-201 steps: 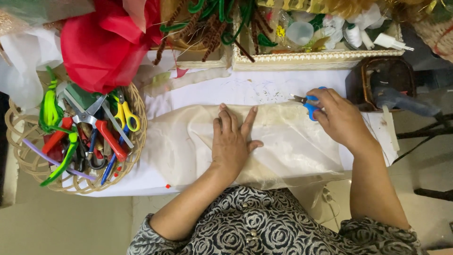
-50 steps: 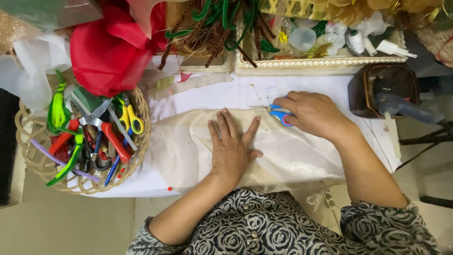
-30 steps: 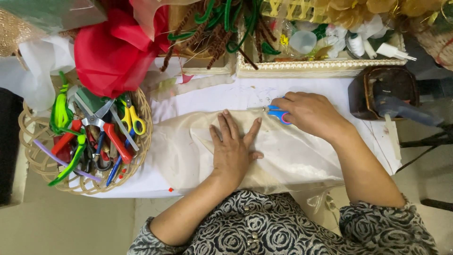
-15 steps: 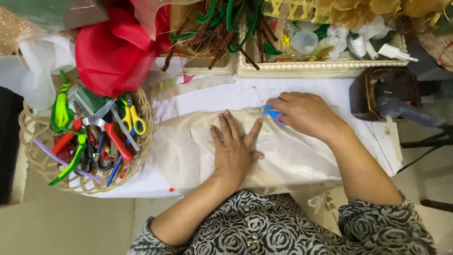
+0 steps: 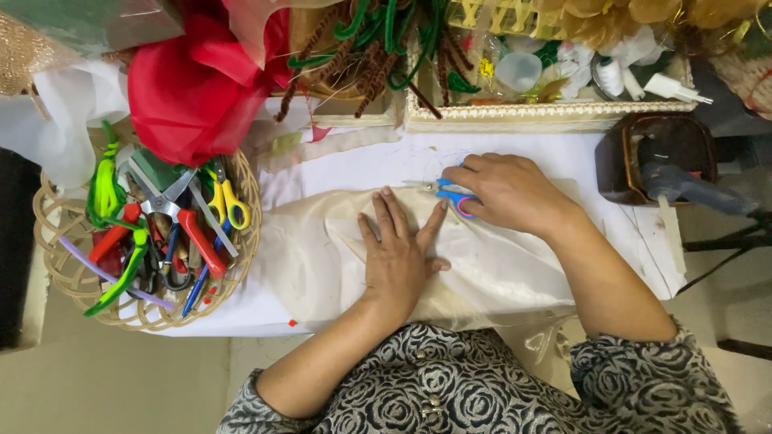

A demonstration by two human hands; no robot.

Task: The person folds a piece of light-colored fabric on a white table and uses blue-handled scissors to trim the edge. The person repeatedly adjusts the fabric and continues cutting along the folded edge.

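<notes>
A cream sheer fabric (image 5: pixel 498 269) lies folded on the white table. My left hand (image 5: pixel 398 253) rests flat on it, fingers spread, pressing it down. My right hand (image 5: pixel 507 193) grips small blue-handled scissors (image 5: pixel 450 193) at the fabric's far edge, blades pointing left just beyond my left fingertips.
A woven basket (image 5: pixel 60 265) at left holds several scissors, pliers and pipe cleaners. Red fabric (image 5: pixel 193 88) bunches behind it. A framed tray (image 5: pixel 547 112) of craft bits stands at the back. A brown holder (image 5: pixel 635 161) with a glue gun (image 5: pixel 691 189) sits at right.
My right hand has slid the scissors leftward along the fabric's far edge, closer to my left fingertips. The left hand has stayed flat in place.
</notes>
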